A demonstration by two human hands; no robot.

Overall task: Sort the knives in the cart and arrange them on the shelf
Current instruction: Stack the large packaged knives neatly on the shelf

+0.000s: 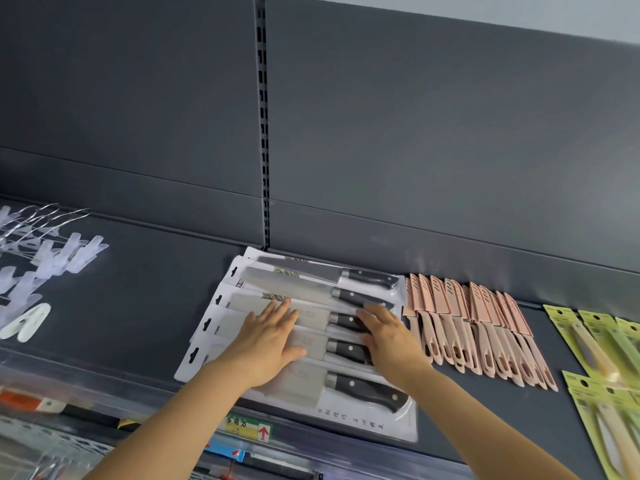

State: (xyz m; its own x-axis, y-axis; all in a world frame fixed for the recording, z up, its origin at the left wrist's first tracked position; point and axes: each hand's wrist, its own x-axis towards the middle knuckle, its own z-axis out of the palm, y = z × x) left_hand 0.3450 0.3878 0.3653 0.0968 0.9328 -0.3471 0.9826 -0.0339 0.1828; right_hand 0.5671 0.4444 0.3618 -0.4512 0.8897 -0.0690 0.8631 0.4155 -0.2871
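Dark grey shelf [138, 306] under your hands, packed knives [304, 292] fanned at its middle
Both your left hand [273, 341] and right hand [388, 337] lie flat, fingers straight, pressing the overlapped white cards, gripping nothing; each card shows a steel blade and black riveted handle. Bare shelf runs left to the clear clips [52, 258]; on the right pink knives [478, 327] sit just beside the cards, and the nearest card reaches the front lip

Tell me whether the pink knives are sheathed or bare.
Sheathed. The pink knives lie in a row, each blade under a matching pink cover.
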